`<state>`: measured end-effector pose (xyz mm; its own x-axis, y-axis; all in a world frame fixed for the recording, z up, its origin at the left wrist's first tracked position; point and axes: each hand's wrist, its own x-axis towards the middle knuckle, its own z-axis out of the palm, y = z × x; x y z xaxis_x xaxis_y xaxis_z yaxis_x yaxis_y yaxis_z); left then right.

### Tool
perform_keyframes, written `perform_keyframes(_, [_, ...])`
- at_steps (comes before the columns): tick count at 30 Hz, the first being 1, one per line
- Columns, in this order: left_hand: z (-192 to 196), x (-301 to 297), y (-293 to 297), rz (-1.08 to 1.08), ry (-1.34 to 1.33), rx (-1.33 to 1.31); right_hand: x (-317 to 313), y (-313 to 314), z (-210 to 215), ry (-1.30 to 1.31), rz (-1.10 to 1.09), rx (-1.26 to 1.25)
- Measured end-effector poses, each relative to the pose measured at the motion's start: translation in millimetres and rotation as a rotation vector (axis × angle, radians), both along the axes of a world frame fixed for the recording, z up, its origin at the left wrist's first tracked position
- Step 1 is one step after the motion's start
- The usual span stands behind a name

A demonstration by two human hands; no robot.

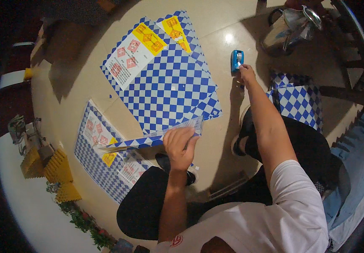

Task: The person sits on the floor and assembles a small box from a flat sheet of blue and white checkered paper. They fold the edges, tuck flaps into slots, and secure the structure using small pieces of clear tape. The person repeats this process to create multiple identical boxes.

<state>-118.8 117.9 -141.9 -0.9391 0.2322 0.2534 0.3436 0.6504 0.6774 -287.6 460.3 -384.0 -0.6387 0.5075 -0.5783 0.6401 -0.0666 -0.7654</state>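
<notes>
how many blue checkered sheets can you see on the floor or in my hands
5, perhaps more hidden: two overlapping flat, one by the left knee, one folded in the left hand, one right of the right arm.

White short-sleeved T-shirt with a red mark at the chest — black trousers, bare forearms

Blue-white checkered sheet — lifted edge-on, tilted, above floor sheets; blue tape dispenser — on floor.

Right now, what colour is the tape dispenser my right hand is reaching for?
Blue: the tape dispenser by the right hand, in the head view.
</notes>
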Motion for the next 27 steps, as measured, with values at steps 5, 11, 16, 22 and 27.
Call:
perform_keyframes(5, [2, -2, 2, 0.007, -0.007, -0.029, -11, 13, 0, -0.084, -0.096, -0.369])
perform_keyframes(11, [6, -9, 8, 0.045, 0.003, -0.018, -14, 32, -8, -0.131, -0.059, -0.532])
perform_keyframes(16, [8, -9, 10, 0.044, 0.004, -0.027, 8, 10, -19, 0.082, -0.217, -0.521])
perform_keyframes(22, [0, -8, 4, 0.046, 0.009, -0.036, 19, -20, -16, 0.187, -0.240, -0.496])
perform_keyframes(27, [-3, -8, 4, 0.050, 0.029, -0.049, 26, -30, -25, 0.206, -0.256, -0.381])
